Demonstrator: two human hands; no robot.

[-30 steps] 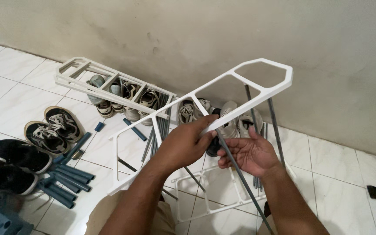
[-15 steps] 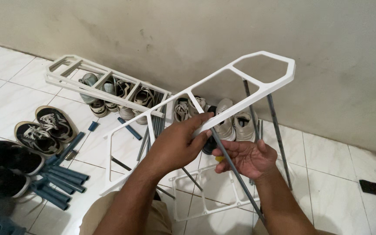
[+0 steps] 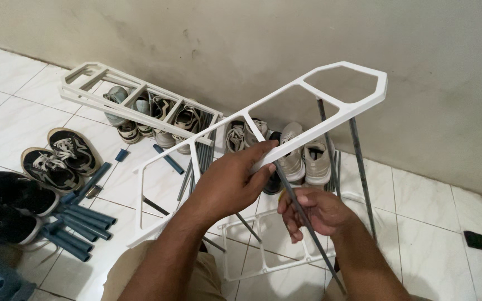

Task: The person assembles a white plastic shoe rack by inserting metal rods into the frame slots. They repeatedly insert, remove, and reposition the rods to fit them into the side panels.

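Observation:
My left hand grips the near rail of a long white plastic rack frame, held tilted with its far end raised toward the wall. Below it, my right hand is closed around a thin grey metal rod that runs up to the frame's underside. Two more grey rods stand under the frame's far end, down to another white frame on the floor.
A second white frame leans over several shoes by the wall. Sneakers sit behind my hands; black shoes lie at left. Short blue tubes are piled on the white tile floor. A small black piece lies at right.
My right hand has closed from an open palm onto the grey rod. The white frame stays in my left hand, and the view has shifted slightly.

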